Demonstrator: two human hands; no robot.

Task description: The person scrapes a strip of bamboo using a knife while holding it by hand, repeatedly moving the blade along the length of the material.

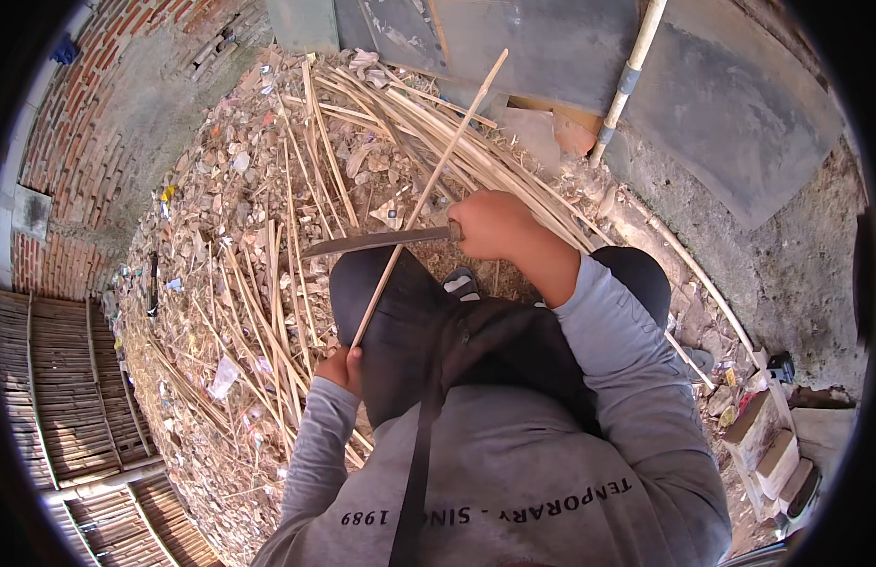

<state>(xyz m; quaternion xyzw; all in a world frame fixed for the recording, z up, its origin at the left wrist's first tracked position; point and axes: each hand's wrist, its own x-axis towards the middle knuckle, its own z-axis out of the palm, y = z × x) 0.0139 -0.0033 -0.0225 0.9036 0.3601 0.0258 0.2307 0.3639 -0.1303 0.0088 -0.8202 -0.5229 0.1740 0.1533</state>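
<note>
My right hand (490, 225) is closed round the handle of a machete (376, 242), whose dark, broad blade points left over my bent knee. Crossing the blade is a long, thin bamboo strip (444, 159), slanting from my left hand up to the far right. The blade lies against or very near the strip; I cannot tell which. My left hand (340, 369) is closed on the strip's near end, beside my left thigh. Past my right hand lies a pile of split bamboo strips (513, 175).
More loose strips (268, 331) lie on the rubble-strewn ground to my left. A brick wall (88, 151) and a bamboo slat panel (65, 378) stand at the far left. Grey panels (570, 47) and a pole (629, 80) stand ahead. Blocks (773, 454) lie at the right.
</note>
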